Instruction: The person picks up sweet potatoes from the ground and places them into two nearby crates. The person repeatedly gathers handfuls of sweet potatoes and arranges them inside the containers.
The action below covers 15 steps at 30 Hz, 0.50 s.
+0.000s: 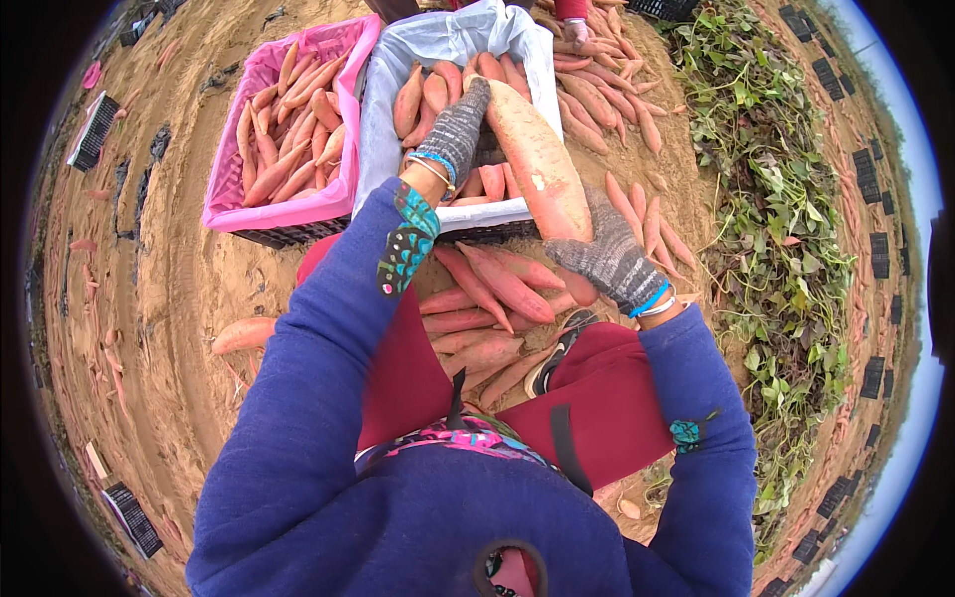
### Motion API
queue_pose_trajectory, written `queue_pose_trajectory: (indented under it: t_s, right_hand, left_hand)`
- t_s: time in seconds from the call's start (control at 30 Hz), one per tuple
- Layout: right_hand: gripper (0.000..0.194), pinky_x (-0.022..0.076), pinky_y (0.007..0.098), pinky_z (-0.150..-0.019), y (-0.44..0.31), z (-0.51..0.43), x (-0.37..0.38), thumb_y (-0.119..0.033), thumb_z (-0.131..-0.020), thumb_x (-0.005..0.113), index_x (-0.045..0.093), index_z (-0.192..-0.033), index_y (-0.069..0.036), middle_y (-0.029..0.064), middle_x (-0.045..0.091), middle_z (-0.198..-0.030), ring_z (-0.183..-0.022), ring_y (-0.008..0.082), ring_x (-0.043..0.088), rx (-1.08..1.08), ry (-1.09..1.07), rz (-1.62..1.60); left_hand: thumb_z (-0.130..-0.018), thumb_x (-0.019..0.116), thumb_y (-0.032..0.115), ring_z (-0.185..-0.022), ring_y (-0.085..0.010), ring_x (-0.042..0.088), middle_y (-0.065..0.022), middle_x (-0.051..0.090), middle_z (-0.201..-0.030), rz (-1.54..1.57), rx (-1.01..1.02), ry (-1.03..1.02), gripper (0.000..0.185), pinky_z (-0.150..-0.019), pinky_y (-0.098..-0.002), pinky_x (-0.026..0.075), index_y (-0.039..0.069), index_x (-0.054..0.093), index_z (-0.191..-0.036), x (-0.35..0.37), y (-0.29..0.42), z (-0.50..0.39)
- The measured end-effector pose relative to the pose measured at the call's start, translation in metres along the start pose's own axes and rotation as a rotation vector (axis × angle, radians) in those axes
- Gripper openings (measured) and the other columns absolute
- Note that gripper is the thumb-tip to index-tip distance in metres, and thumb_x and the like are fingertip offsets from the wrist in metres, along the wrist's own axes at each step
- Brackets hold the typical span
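Note:
A very large, pale sweet potato (539,160) is held between my two gloved hands, above the near right part of a crate lined with white plastic (388,112). My left hand (461,127), in a grey knit glove, grips its upper end. Under its lower end, my right hand (608,250) curls in a matching glove. Inside the white-lined crate lie several reddish sweet potatoes (409,101), partly hidden by my left hand and the large root. More sweet potatoes (507,283) are heaped on the soil between my knees.
A pink-lined crate (216,198) full of sweet potatoes stands left of the white-lined one. At top right, another person's gloved hand (576,31) is at a pile of sweet potatoes (597,97). Cut vines (776,224) run along the right. Black crates (133,519) dot the field.

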State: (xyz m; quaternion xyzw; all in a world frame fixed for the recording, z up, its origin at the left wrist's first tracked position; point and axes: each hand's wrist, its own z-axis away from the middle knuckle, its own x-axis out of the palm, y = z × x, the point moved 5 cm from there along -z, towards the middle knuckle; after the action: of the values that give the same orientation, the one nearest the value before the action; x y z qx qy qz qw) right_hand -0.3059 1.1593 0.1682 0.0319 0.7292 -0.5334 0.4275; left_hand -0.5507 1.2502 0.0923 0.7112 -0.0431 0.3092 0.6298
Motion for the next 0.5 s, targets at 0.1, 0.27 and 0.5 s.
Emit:
queue_pose_trajectory:
  t_s: [0.1,0.27,0.5]
  right_hand:
    - [0.085,0.0327,0.0414,-0.104,-0.011,0.003,-0.006,-0.041,-0.073,0.076,0.038,-0.138,-0.003,0.0214,0.048,-0.134,-0.126,0.0346,0.045,-0.147,0.018,0.423]
    - [0.083,0.0433,0.04,-0.1,0.014,0.002,-0.008,-0.038,-0.073,0.078,0.04,-0.137,0.0,0.0209,0.053,-0.13,-0.118,0.0355,0.054,-0.002,-0.049,0.158]
    - [0.061,0.0372,0.0379,-0.103,0.055,0.038,-0.003,-0.03,-0.088,0.062,0.043,-0.139,-0.003,0.0132,0.048,-0.136,-0.123,0.0253,0.046,0.051,-0.246,-0.381]
  left_hand:
    - [-0.095,0.056,0.038,-0.07,-0.0236,0.066,-0.0109,0.064,-0.095,-0.292,-0.059,-0.009,0.044,-0.062,-0.037,0.058,0.013,0.042,-0.128,-0.005,0.0,0.0]
    - [-0.096,0.052,0.042,-0.065,-0.0202,0.066,-0.0089,0.067,-0.08,-0.474,-0.098,-0.101,0.042,-0.055,-0.0309,0.055,0.009,0.049,-0.123,-0.008,0.013,0.01]
    - [-0.097,0.052,0.04,-0.062,-0.015,0.062,-0.005,0.065,-0.078,-0.326,-0.172,-0.352,0.034,-0.056,-0.0276,0.052,0.008,0.06,-0.103,0.004,0.017,0.046]
